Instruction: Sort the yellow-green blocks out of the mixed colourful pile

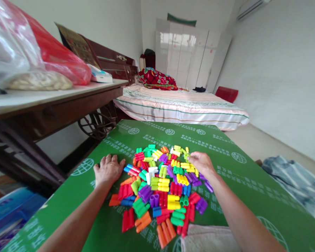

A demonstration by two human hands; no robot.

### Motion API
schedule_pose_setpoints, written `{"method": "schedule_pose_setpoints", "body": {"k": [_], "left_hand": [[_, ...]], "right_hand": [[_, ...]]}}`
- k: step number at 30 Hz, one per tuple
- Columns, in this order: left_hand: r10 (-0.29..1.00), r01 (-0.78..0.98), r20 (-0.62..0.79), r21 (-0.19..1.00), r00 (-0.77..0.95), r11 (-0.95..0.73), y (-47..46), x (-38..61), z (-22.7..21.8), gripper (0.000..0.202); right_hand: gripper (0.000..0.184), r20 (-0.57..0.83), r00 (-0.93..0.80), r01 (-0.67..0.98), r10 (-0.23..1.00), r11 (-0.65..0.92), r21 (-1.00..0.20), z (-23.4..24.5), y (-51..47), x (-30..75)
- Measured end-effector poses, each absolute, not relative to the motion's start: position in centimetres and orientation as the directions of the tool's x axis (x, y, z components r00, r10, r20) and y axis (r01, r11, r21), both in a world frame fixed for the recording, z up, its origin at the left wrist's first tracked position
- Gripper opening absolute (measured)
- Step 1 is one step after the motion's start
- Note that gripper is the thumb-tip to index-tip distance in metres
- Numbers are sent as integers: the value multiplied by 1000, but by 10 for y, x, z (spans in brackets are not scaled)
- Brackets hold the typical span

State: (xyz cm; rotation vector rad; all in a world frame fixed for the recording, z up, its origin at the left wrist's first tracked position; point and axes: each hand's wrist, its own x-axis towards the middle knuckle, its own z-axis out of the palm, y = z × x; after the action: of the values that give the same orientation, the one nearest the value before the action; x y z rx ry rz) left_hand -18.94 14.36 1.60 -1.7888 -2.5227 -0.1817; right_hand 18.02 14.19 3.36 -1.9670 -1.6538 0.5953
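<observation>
A heap of colourful plastic tube blocks [154, 182] lies on a green table [225, 171]. Most are short tubes joined side by side, in red, yellow, green, purple, orange, blue and white. My left hand [109, 170] rests flat on the board at the heap's left edge, fingers spread, with nothing in it. At the far right edge of the heap, my right hand [201, 162] has its thumb and fingers closed on a yellow-green tube block [187, 156]. The fingertips partly cover that block. Below the right hand lie yellow and purple tube blocks [195, 180].
A folded greyish cloth [207, 239] lies at the table's near edge. To the left, a sewing-machine table [94, 91] bears plastic bags [55, 59]. Beyond stands a bed [178, 108]. Blue-grey fabric [291, 182] is at the right.
</observation>
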Motion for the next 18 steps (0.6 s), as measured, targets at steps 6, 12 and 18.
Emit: {"method": "schedule_pose_setpoints", "body": {"k": [6, 12, 18], "left_hand": [[938, 940, 86, 86, -337, 330, 148, -190, 19, 65], [926, 928, 70, 75, -370, 365, 153, -191, 20, 68], [923, 926, 76, 31, -378, 377, 154, -188, 22, 82]], "right_hand": [[32, -46, 337, 841, 940, -323, -435, 36, 117, 241], [30, -53, 394, 910, 918, -398, -121, 32, 90, 275], [36, 4, 340, 929, 940, -336, -153, 19, 76, 287]]}}
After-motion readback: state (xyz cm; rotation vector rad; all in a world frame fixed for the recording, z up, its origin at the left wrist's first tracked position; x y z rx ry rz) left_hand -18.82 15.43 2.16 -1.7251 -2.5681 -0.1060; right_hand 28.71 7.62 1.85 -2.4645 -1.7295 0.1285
